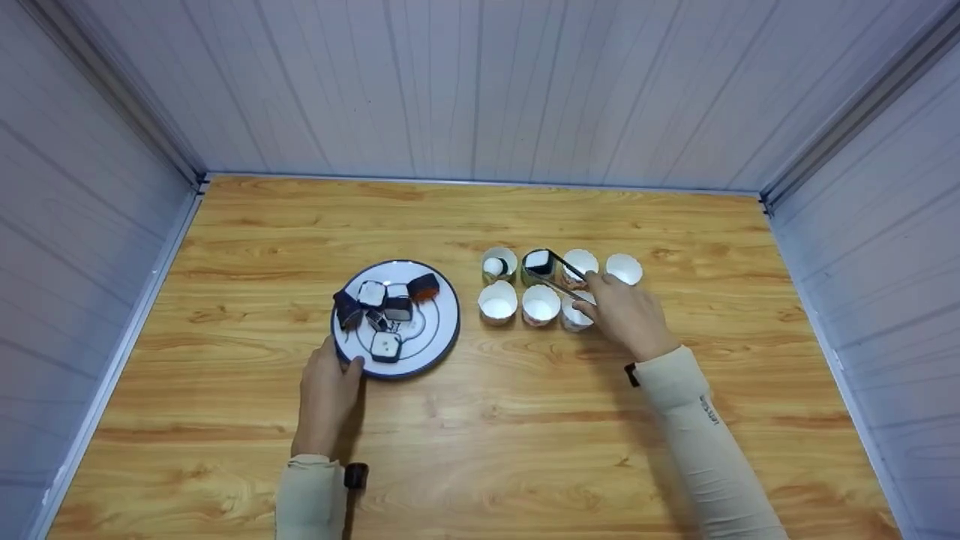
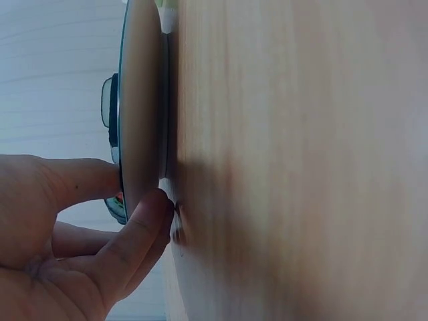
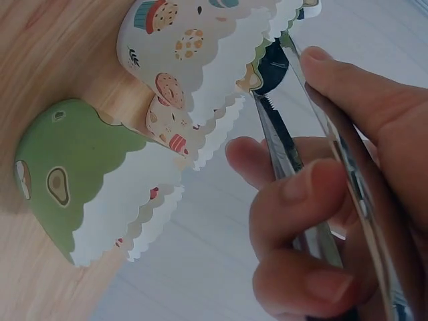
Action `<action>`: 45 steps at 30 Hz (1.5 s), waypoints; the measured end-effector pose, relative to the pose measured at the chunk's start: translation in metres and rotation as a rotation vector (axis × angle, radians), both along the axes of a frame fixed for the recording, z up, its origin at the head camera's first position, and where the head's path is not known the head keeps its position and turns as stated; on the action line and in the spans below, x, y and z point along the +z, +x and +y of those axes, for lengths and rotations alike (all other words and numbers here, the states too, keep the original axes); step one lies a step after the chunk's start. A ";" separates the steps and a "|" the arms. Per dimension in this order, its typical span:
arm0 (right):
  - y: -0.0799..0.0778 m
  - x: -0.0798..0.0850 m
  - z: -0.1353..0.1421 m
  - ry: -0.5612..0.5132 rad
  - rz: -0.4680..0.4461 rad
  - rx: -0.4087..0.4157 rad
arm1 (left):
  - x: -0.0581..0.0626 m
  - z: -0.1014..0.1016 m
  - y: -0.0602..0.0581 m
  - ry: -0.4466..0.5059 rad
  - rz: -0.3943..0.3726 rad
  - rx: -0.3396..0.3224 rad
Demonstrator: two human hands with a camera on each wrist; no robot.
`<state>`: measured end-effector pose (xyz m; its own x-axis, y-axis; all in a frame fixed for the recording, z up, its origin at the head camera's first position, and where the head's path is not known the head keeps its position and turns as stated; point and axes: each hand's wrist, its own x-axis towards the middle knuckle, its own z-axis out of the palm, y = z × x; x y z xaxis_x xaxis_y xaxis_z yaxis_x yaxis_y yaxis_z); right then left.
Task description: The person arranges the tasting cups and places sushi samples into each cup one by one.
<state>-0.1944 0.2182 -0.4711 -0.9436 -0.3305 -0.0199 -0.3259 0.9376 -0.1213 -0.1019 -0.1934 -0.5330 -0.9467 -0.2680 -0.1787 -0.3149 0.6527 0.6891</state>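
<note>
At the left, my left hand [image 1: 326, 394] grips the near-left rim of a white plate [image 1: 431, 349] with a dark blue edge. The left wrist view shows the thumb on top of the rim and fingers beneath the plate [image 2: 142, 100]. Several toy-like sushi pieces [image 1: 386, 346] in black wrap lie on it. My right hand [image 1: 630, 315] holds metal tongs [image 3: 348, 160] between thumb and fingers. Their tips are at a black-and-white sushi piece [image 1: 538, 259] in the mouth of a green paper cup [image 1: 528, 276]. Whether the tips squeeze it, I cannot tell.
Paper cups stand in two rows right of the plate. The far-left cup [image 1: 510, 256] holds a small white-and-black piece; a white cup [image 1: 541, 305] stands in the near row. My right hand partly covers the near row's right end. A panel wall [image 1: 480, 97] closes the wooden table's back.
</note>
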 end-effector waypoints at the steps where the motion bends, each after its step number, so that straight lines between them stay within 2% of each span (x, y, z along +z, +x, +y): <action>1: 0.000 0.000 0.000 0.005 -0.011 -0.005 | 0.000 0.000 0.000 0.001 -0.001 0.000; 7: -0.002 0.002 -0.003 0.012 -0.056 -0.026 | 0.001 0.000 0.000 0.016 -0.025 -0.002; 23: -0.001 0.008 -0.005 -0.001 -0.008 -0.007 | 0.001 -0.001 -0.002 -0.018 -0.041 0.000; 36: 0.008 0.014 -0.036 0.001 0.013 0.066 | 0.002 0.001 -0.003 -0.009 -0.089 0.009; 45: 0.008 0.015 -0.063 -0.016 -0.067 0.071 | 0.002 0.002 -0.003 0.008 -0.091 0.022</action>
<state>-0.1864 0.1554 -0.4561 -0.9143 -0.3977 -0.0767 -0.3823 0.9100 -0.1603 -0.1046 -0.1918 -0.5314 -0.9203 -0.2868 -0.2659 -0.3906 0.6396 0.6621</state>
